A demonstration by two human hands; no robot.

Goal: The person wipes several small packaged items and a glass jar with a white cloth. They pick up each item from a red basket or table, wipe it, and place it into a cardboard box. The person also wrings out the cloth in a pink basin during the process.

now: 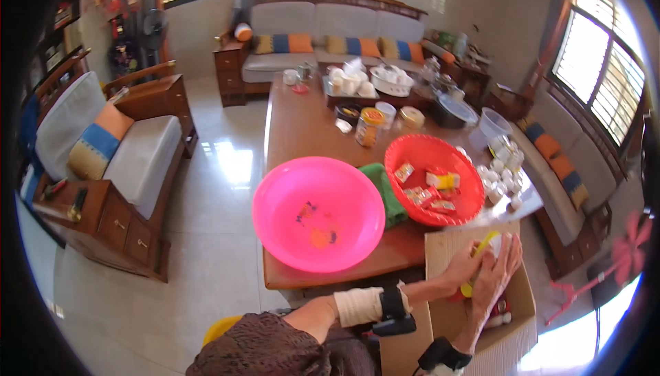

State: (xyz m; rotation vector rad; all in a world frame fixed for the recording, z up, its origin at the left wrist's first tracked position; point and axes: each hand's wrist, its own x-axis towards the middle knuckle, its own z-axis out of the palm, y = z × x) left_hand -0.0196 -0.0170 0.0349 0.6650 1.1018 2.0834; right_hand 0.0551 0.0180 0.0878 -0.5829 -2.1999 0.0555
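Both of my hands are together above an open cardboard box at the lower right. My left hand and my right hand close around a yellow and white item, whose kind I cannot tell. Inside the box lie white-capped bottles and something yellow, partly hidden by my right hand. Just beyond the box, a red plastic basket holds several small packets. A pink plastic basin with a printed bottom stands on the wooden table to the left.
A green cloth lies between basin and basket. Many small white bottles crowd the table's right corner. Farther back stand a lidded jar, a white bowl and a clear plastic tub. Wooden armchair at left, sofas behind and right.
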